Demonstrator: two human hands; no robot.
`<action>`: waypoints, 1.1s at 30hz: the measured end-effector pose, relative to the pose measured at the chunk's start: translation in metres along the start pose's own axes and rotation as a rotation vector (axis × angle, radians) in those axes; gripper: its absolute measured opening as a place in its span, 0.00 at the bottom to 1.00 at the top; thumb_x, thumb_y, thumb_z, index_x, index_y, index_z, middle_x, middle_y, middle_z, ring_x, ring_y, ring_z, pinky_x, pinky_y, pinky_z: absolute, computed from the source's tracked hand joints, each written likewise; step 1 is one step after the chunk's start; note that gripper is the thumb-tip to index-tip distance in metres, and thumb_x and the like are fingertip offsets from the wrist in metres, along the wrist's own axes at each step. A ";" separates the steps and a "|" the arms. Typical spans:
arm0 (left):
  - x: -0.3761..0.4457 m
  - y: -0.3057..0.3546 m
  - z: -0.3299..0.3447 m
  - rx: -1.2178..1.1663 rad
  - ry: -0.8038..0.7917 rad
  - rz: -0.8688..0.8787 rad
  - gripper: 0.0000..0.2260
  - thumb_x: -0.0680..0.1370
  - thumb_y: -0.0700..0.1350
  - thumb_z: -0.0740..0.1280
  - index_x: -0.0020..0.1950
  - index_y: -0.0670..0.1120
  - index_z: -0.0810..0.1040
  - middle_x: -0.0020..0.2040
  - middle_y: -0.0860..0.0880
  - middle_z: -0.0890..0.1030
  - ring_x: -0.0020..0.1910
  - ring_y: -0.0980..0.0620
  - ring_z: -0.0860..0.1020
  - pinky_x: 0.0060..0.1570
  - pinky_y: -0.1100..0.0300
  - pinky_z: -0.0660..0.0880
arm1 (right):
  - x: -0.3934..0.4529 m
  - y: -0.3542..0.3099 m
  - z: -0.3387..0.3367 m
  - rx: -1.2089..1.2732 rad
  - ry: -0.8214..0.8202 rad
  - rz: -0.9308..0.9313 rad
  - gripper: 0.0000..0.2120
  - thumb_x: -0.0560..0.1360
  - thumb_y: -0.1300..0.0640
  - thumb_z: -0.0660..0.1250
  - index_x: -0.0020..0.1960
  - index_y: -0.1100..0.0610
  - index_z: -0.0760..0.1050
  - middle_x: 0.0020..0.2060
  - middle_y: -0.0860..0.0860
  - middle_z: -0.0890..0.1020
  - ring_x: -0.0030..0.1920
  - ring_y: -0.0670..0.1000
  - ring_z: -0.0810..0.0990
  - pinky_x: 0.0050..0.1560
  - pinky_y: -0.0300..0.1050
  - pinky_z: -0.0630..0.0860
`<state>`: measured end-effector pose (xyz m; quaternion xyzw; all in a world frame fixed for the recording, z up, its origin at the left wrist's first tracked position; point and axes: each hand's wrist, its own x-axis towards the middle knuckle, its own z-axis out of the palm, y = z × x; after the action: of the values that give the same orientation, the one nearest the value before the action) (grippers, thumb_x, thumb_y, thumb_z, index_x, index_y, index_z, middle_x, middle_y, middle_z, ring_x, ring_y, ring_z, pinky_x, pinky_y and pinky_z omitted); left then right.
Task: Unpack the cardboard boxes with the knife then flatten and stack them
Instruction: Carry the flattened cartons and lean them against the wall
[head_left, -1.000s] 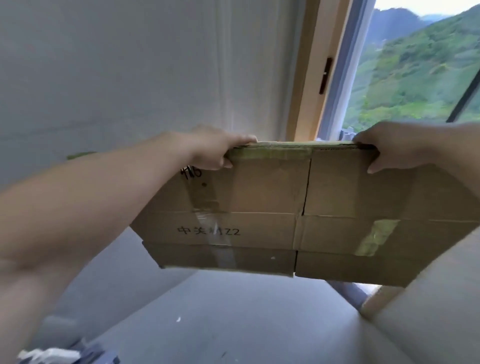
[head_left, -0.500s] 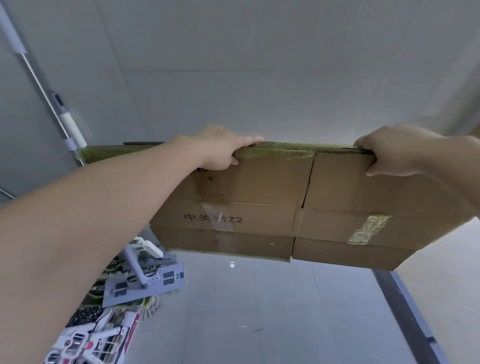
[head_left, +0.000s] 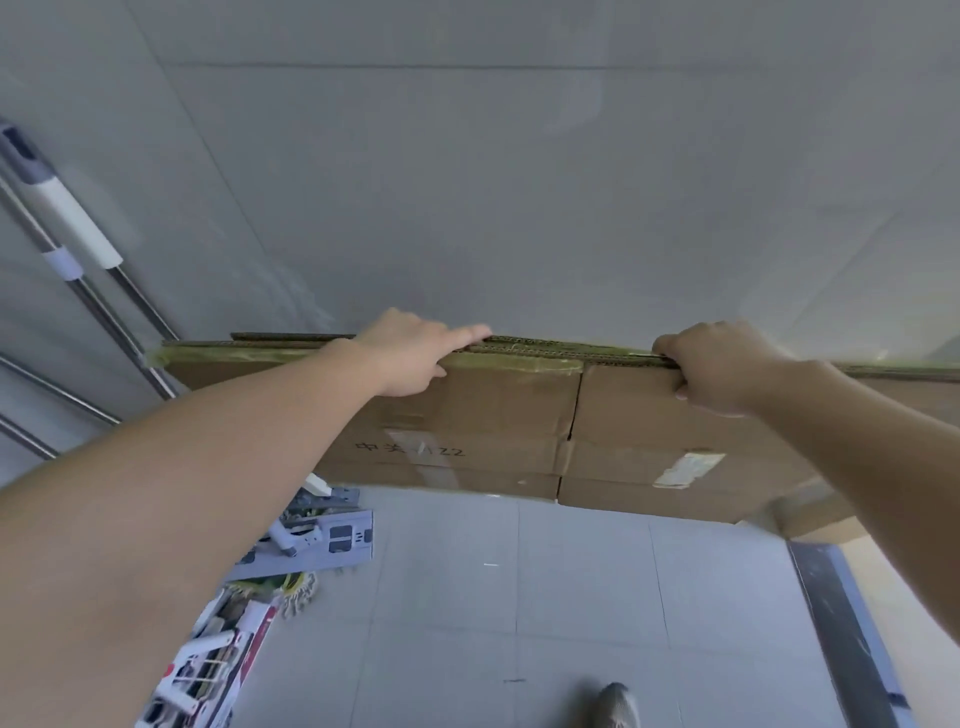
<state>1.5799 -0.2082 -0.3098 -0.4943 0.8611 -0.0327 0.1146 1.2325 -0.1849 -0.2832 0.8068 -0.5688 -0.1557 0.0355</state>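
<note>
A flattened cardboard box (head_left: 519, 415) hangs upright in mid-air above a grey tiled floor (head_left: 519, 597), held by its top edge in front of a pale grey wall (head_left: 467, 182). Its near face shows fold creases, a vertical seam down the middle, handwritten black characters at lower left, strips of clear tape, and a torn pale label at lower right. Greenish tape runs along the top edge, where the corrugated layers show.

The left hand (head_left: 415, 353) grips the top edge left of centre, fingers lying over the rim and thumb pressed on the near face. The right hand (head_left: 717, 369) grips the same edge right of centre, fingers curled over the rim and thumb on the near face. The two hands are well apart, both clamped on the box, with bare forearms reaching in from the lower corners of the view.

Behind the box at left, metal poles (head_left: 104, 312) with white and grey sleeves lean against the wall. Below them, on the floor, lie printed packages (head_left: 218, 660) and a grey panel (head_left: 332, 540) with a yellowish mop head (head_left: 298, 590) beside it. A dark strip (head_left: 841, 623) runs along the floor at right. The toe of a grey shoe (head_left: 615, 706) shows at the bottom edge.
</note>
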 end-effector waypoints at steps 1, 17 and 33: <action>0.003 -0.001 0.008 0.009 -0.011 -0.021 0.31 0.80 0.48 0.61 0.71 0.68 0.44 0.57 0.51 0.79 0.32 0.52 0.70 0.26 0.60 0.61 | 0.010 0.000 0.006 0.001 0.003 -0.009 0.14 0.71 0.57 0.65 0.55 0.49 0.72 0.45 0.50 0.79 0.43 0.55 0.76 0.38 0.45 0.68; 0.068 0.016 0.184 -0.008 -0.108 -0.097 0.30 0.80 0.48 0.59 0.73 0.63 0.44 0.56 0.52 0.76 0.44 0.47 0.79 0.32 0.57 0.65 | 0.125 -0.019 0.180 0.033 -0.075 -0.169 0.11 0.73 0.61 0.60 0.53 0.49 0.70 0.41 0.46 0.76 0.42 0.53 0.76 0.36 0.43 0.63; 0.129 0.028 0.351 -0.046 -0.149 -0.004 0.31 0.80 0.43 0.58 0.75 0.64 0.46 0.55 0.51 0.74 0.53 0.47 0.77 0.37 0.56 0.65 | 0.174 -0.052 0.350 0.068 -0.219 -0.140 0.10 0.73 0.64 0.58 0.48 0.51 0.63 0.33 0.45 0.67 0.34 0.51 0.70 0.35 0.44 0.65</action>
<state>1.5744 -0.2848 -0.6768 -0.4996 0.8496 0.0239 0.1671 1.2301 -0.2864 -0.6646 0.8234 -0.5166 -0.2256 -0.0650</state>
